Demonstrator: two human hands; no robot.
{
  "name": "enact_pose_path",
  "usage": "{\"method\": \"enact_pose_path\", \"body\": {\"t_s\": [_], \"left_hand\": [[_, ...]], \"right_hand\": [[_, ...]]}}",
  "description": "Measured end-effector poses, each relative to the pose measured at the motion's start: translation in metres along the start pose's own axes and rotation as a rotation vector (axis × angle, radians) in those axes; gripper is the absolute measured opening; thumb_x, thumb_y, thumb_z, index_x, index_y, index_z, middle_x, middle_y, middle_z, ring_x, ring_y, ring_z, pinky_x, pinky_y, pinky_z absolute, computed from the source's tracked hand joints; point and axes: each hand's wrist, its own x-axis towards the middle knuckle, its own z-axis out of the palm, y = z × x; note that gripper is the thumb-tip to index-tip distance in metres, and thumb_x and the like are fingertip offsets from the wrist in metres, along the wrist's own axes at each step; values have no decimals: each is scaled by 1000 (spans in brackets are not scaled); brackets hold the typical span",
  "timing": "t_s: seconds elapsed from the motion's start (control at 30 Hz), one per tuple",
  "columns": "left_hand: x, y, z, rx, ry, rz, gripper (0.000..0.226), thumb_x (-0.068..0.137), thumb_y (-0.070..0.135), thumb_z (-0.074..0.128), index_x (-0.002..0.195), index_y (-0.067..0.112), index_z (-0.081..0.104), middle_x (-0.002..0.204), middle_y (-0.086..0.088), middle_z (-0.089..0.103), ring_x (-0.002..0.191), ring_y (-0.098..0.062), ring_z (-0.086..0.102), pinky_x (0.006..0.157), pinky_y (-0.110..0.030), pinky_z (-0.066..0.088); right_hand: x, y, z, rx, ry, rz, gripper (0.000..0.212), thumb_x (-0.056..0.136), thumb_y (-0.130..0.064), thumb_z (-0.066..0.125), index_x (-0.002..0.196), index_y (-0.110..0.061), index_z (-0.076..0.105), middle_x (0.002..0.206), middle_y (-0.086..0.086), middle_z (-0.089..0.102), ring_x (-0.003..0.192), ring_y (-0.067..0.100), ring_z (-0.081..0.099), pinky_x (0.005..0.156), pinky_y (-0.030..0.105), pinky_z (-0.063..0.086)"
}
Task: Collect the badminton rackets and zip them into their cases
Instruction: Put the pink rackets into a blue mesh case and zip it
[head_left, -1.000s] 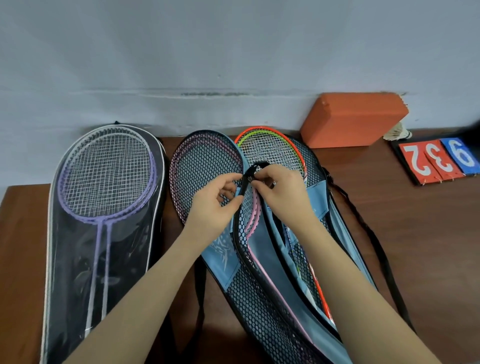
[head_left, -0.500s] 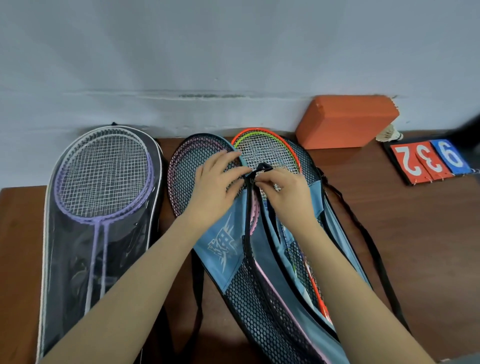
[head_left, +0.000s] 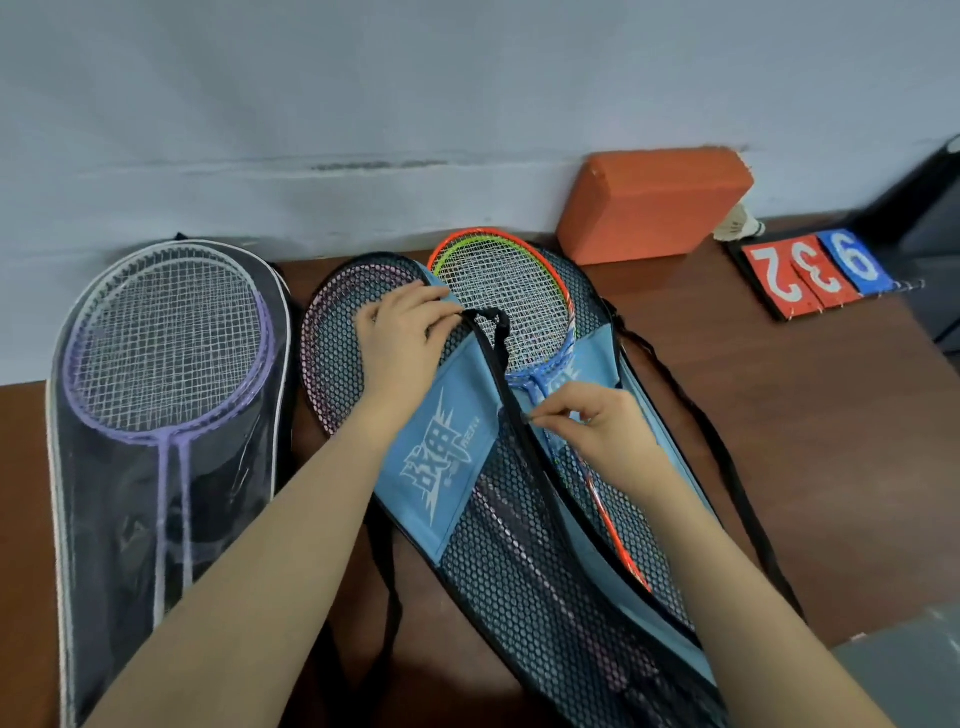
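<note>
Two blue-and-black mesh cases lie side by side on the brown table. The left mesh case (head_left: 441, 467) holds pink rackets (head_left: 332, 332); my left hand (head_left: 402, 343) presses flat on its head end. My right hand (head_left: 597, 431) pinches the zipper pull (head_left: 527, 418) on this case's black zipper edge. The right mesh case (head_left: 649, 415) lies open, showing an orange-green racket (head_left: 498, 291). At the far left a clear case (head_left: 156, 467) encloses purple rackets (head_left: 166, 343).
An orange foam block (head_left: 654, 202) leans on the wall behind the cases. A shuttlecock (head_left: 740, 226) and a flip scoreboard (head_left: 815, 270) sit at the right. A black strap (head_left: 727, 467) trails over the brown table (head_left: 831, 415). A grey surface (head_left: 904, 675) shows at the lower right.
My right hand has drawn the zipper pull from the top of the case down toward me along its edge. My left hand has flattened onto the case's head end.
</note>
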Motion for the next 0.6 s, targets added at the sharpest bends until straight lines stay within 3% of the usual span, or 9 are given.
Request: {"method": "enact_pose_path", "body": {"t_s": [0.13, 0.23, 0.3, 0.47, 0.6], "left_hand": [[-8, 14, 1, 34, -16, 30, 23, 88, 19, 56, 108, 20, 68, 128, -2, 58, 126, -23, 43, 91, -29, 14], [-32, 33, -6, 78, -121, 304, 35, 87, 25, 46, 119, 24, 61, 136, 1, 50, 131, -19, 29, 94, -31, 14], [-56, 40, -7, 162, -224, 433, 35, 88, 32, 40, 115, 27, 62, 136, 6, 51, 133, -19, 25, 99, -41, 16], [-73, 38, -7, 109, -330, 250, 29, 90, 37, 41, 99, 28, 67, 126, 9, 58, 134, -23, 34, 99, -55, 26], [-72, 39, -4, 119, -195, 203, 27, 91, 37, 45, 88, 27, 70, 108, 9, 64, 124, -24, 45, 95, -40, 17]], "right_hand": [[-15, 4, -2, 36, 97, 9, 5, 81, -7, 70, 82, -10, 73, 79, 1, 70, 74, 12, 61, 67, 20, 48], [-18, 1, 3, 29, 135, -59, 4, 81, -5, 69, 81, -7, 72, 76, -1, 67, 72, 9, 59, 69, 23, 49], [-21, -2, 4, 36, 145, -91, 5, 81, -4, 69, 81, -9, 71, 76, -3, 66, 72, 7, 59, 70, 23, 49], [-25, -4, 2, -1, 119, -155, 5, 82, -11, 68, 84, -13, 72, 79, -6, 66, 74, 9, 61, 72, 33, 53], [-29, -3, -4, 2, 102, -140, 4, 82, -10, 69, 83, -12, 72, 78, -8, 65, 74, 12, 61, 72, 34, 53]]}}
